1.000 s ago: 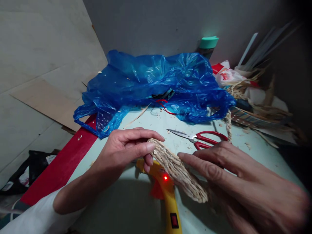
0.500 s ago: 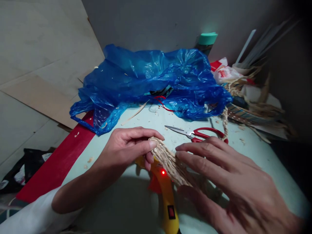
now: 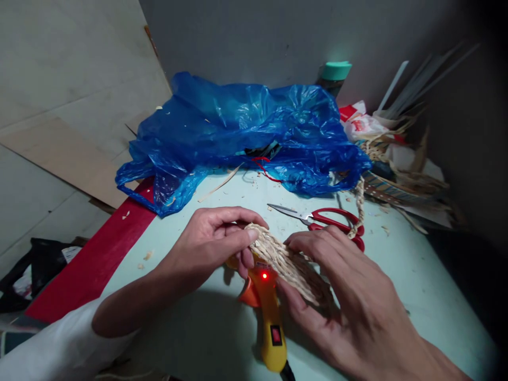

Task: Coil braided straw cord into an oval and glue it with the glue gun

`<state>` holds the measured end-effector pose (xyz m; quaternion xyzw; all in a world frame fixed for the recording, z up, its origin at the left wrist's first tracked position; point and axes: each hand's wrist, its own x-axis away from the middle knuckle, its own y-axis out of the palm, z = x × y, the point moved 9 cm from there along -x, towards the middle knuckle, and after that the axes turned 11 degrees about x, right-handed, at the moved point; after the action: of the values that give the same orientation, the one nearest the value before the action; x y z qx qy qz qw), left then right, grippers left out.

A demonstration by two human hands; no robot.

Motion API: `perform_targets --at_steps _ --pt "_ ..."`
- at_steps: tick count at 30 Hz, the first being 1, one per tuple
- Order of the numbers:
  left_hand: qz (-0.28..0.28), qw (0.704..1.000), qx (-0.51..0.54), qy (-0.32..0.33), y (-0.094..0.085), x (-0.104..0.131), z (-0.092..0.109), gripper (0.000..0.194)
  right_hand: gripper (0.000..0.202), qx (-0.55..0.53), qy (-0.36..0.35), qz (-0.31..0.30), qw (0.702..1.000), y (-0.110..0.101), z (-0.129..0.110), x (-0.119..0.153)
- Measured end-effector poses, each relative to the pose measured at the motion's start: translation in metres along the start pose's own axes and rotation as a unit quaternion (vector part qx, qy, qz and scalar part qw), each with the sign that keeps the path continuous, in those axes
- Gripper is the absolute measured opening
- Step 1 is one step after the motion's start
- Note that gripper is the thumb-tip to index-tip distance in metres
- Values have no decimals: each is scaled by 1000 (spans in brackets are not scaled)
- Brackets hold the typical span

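Observation:
A flat piece of braided straw (image 3: 291, 264) lies slanted between my two hands. My left hand (image 3: 222, 238) pinches its upper left end between thumb and fingers. Around its right part curves my right hand (image 3: 341, 296), thumb at the lower edge and fingers at the upper edge. Under the braid is a yellow glue gun (image 3: 273, 317) with a lit red light, a red switch and an orange trigger. Red-handled scissors (image 3: 307, 216) lie just beyond the braid, and a thin braided cord (image 3: 360, 203) hangs across their handle.
A crumpled blue plastic bag (image 3: 238, 121) spreads over the back of the pale green table (image 3: 174, 328). Behind it stands a jar with a green lid (image 3: 336, 70). At the right are straw scraps and a patterned woven piece (image 3: 387, 186). A red strip (image 3: 95, 259) runs along the left.
My right hand has closed in on the braid, its thumb moving left to the lower edge. More of the glue gun's handle shows. The view has shifted slightly.

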<state>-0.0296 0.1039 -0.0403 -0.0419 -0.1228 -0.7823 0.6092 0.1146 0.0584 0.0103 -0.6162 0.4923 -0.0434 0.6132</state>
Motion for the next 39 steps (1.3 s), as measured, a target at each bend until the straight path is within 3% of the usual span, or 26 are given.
perform_targets --at_steps 2,4,9,11,14,39 --pt "-8 994 -86 66 -3 1 16 19 8 -1 3 -5 1000 -1 2 0" --pt "-21 969 -186 159 -4 5 34 22 9 2 10 -1 1000 -3 5 1" --pt "-60 856 -405 316 15 20 47 48 12 -1 8 8 1000 -3 6 3" --pt "-54 818 -450 355 23 24 46 36 10 -9 1 0 1000 -1 4 2" --pt "-39 790 -470 392 32 28 45 20 10 -11 -5 -4 1000 1 1 2" --pt "-50 798 -434 416 33 35 48 12 9 -14 -13 -23 1000 4 1 6"
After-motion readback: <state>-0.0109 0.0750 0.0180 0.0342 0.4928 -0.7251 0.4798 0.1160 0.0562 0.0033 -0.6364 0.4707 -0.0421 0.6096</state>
